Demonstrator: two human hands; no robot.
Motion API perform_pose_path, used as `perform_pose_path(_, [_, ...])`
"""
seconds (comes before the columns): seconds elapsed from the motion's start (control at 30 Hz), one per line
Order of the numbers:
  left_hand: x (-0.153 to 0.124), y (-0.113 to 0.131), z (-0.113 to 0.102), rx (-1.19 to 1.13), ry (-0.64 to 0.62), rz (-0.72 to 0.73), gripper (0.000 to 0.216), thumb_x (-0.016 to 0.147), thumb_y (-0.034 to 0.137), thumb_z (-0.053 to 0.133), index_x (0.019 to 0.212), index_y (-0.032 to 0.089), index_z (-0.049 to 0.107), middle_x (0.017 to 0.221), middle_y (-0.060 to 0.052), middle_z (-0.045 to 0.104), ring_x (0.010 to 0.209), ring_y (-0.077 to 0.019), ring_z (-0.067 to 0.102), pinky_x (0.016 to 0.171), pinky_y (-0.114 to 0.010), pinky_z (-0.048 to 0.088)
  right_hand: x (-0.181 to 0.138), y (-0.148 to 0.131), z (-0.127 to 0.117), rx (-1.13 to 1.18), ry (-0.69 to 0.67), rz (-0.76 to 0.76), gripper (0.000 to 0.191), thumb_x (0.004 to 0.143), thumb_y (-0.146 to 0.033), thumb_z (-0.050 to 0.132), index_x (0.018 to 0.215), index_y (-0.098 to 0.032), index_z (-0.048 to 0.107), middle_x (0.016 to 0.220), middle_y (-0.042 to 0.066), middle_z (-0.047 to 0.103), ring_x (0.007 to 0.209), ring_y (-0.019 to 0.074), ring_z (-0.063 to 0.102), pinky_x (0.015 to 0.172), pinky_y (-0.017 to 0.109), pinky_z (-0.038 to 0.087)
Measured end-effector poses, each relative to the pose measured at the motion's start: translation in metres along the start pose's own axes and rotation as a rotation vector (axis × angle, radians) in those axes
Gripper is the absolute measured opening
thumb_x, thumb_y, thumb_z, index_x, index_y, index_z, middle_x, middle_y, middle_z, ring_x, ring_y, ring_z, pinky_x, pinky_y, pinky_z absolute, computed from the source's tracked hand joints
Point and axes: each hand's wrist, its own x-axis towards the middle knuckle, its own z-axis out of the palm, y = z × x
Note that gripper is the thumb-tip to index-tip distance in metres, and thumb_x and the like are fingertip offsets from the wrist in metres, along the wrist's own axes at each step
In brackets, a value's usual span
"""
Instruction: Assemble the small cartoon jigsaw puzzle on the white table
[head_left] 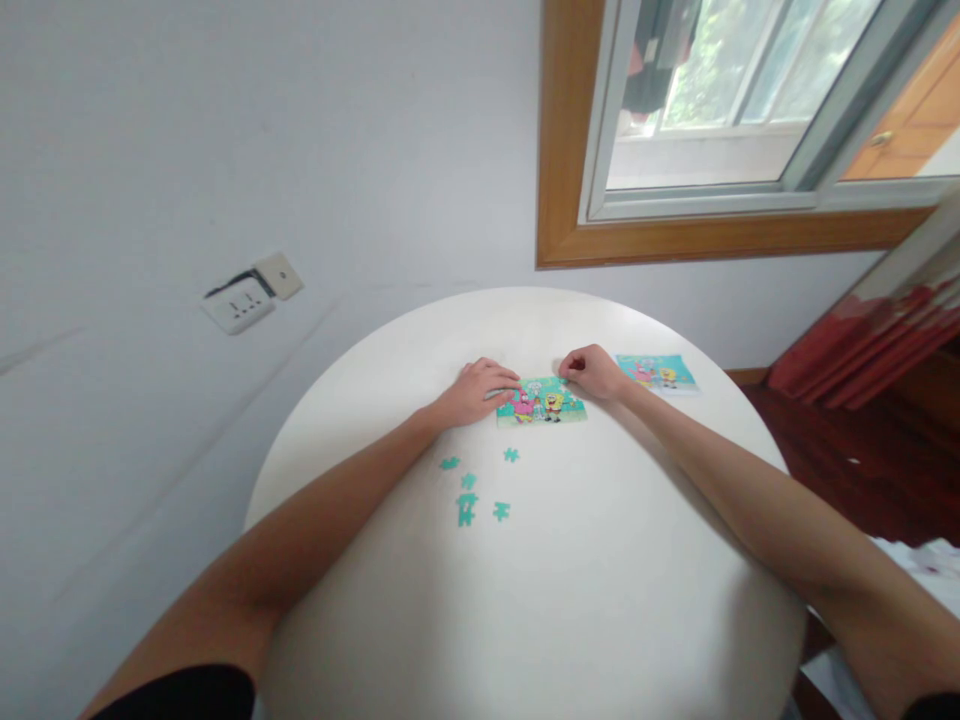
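Observation:
A partly assembled cartoon jigsaw puzzle (pixel 541 403) lies flat on the white round table (pixel 600 570), showing a pink figure and a yellow one. My left hand (pixel 481 390) rests at its left edge, fingers stretched over the border. At the puzzle's upper right corner, my right hand (pixel 589 370) has its thumb and fingers pinched together; whatever they hold is hidden. Closer to me lie several loose teal puzzle pieces (pixel 466 500), one of them a single piece (pixel 511 455) just below the puzzle.
Right of my right hand lies a reference picture card (pixel 660 373) with the same cartoon. A wall with a socket (pixel 238 303) stands behind the table on the left. The wood-framed window (pixel 570 240) is at the back right, a red curtain (pixel 862 330) beside it.

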Motion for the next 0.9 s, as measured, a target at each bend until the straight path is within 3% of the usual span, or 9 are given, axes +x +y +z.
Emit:
perform_pose_path(0.4, [0.000,0.000,0.000,-0.012,-0.002,-0.005,0.032,0.099,0.044,0.048,0.119,0.031,0.070,0.129,-0.002,0.066,0.120,-0.0242,0.048,0.104,-0.046,0.033,-0.001,-0.005,0.002,-0.181,0.013,0.005,0.015,0.073,-0.015,0.060,0.073,-0.013,0.075,0.070,0.005,0.072,0.065,0.0153,0.062,0.062,0.022,0.044])
perform_pose_path(0.9, [0.000,0.000,0.000,-0.007,0.053,0.024,0.033,0.099,0.041,0.048,0.125,0.029,0.066,0.132,-0.004,0.062,0.122,-0.0236,0.050,0.106,-0.044,0.036,-0.006,-0.013,-0.003,-0.083,0.170,0.068,0.017,0.080,-0.019,0.056,0.075,-0.013,0.071,0.069,0.006,0.069,0.062,0.0145,0.058,0.062,0.025,0.041])
